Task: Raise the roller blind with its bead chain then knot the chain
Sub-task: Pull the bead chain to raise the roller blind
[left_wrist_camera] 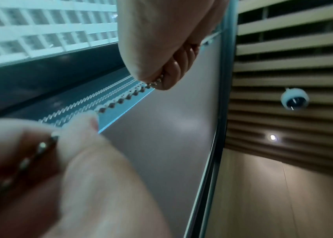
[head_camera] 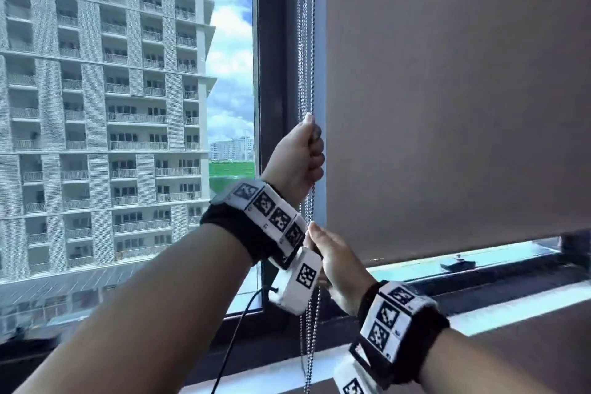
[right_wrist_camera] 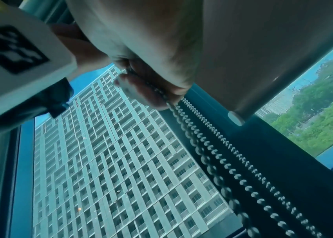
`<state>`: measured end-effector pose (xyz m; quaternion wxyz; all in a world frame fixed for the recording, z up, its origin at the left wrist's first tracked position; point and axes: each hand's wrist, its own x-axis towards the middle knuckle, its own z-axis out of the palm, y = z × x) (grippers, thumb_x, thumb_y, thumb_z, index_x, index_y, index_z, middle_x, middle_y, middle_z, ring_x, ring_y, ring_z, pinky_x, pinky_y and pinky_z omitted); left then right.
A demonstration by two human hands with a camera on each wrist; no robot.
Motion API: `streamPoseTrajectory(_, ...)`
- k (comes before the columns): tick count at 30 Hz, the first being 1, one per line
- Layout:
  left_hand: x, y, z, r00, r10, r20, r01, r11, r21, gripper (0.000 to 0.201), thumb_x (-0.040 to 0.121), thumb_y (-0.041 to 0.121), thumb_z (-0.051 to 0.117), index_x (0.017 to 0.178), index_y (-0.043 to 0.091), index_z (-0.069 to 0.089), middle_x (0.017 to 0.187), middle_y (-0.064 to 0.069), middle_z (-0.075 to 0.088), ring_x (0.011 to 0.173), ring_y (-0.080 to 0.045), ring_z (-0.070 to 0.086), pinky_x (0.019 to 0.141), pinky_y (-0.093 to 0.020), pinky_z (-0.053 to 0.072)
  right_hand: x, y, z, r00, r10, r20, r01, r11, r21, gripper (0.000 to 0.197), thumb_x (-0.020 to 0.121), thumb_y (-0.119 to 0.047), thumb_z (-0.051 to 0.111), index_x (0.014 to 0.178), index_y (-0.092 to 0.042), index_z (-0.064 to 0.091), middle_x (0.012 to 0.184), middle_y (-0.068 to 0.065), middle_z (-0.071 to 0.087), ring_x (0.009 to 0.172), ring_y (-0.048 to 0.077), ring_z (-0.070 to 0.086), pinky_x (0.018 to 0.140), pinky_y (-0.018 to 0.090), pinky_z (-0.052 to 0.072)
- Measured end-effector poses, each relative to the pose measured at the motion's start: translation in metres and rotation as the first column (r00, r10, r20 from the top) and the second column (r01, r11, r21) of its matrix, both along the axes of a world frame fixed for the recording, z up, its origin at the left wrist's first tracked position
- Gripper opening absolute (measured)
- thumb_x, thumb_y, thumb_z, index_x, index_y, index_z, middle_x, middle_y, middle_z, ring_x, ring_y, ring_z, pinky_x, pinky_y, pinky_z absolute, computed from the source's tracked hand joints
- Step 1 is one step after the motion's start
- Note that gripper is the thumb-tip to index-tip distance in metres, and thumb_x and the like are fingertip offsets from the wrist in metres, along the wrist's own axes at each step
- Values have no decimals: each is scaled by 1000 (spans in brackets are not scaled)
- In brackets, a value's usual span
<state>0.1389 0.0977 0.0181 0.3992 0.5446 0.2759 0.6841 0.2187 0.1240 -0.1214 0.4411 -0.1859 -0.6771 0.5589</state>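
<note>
Chain (head_camera: 307,51) is gripped by L hand (head_camera: 299,157) above, pinched by R hand (head_camera: 339,262) below; blind (head_camera: 454,89) nearly down.

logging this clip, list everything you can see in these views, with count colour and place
roller blind: one, grey-brown, over the right window, bottom edge just above the sill
bead chain: several silver strands, hanging beside the blind's left edge
window frame: one, dark, between the panes
apartment tower: one, pale grey, outside the left pane
sill: one, pale, below the blind
wrist bands: two, black with white marker tiles, one on each wrist
left hand: upper, fist round a chain strand
right hand: lower, gripping the chain
</note>
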Motion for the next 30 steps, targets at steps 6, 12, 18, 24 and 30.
streamPoseTrajectory(6, 0, 3, -26, 1000, -27, 8, 28, 999, -25, 41, 101, 39, 33, 63, 23, 30, 42, 10, 26, 34, -3, 15, 33, -17, 9, 11, 13, 25, 997, -60, -37, 60, 998, -8, 48, 98, -48, 29, 86, -18, 65, 79, 4, 69, 70, 12, 62, 73, 31, 40)
streamPoseTrajectory(12, 0, 6, -61, 998, -49, 41, 53, 994, -93, 42, 99, 39, 39, 62, 21, 47, 49, 9, 32, 33, -2, 24, 29, -15, 20, 11, 15, 79, 975, -88, -202, 104, 992, 69, 41, 99, -44, 31, 101, -18, 63, 86, 1, 67, 74, 13, 59, 69, 28, 42)
streamPoseTrajectory(18, 2, 1, -75, 997, -75, -2, 74, 988, -134, 40, 99, 42, 38, 63, 24, 34, 47, 10, 26, 35, -3, 19, 33, -16, 13, 9, -2, 122, 960, 26, -280, 3, 995, 103, 39, 101, -38, 30, 111, -10, 55, 83, 5, 65, 69, 16, 61, 68, 29, 45)
streamPoseTrajectory(24, 6, -4, -75, 995, -65, -72, 56, 991, -122, 38, 100, 37, 36, 65, 23, 34, 50, 10, 27, 39, -3, 19, 38, -18, 11, 3, -9, 129, 929, 12, -371, 23, 996, 91, 32, 102, -28, 31, 77, -14, 45, 48, -5, 35, 38, 8, 26, 43, 25, 22)
streamPoseTrajectory(30, 0, -9, -74, 982, -42, -183, 24, 995, -96, 30, 100, 27, 39, 72, 18, 48, 57, 3, 35, 46, -8, 30, 46, -22, 23, 7, -10, 131, 930, 10, -368, 35, 993, 116, 34, 102, -24, 31, 68, -19, 36, 42, -11, 31, 35, 5, 21, 36, 20, 16)
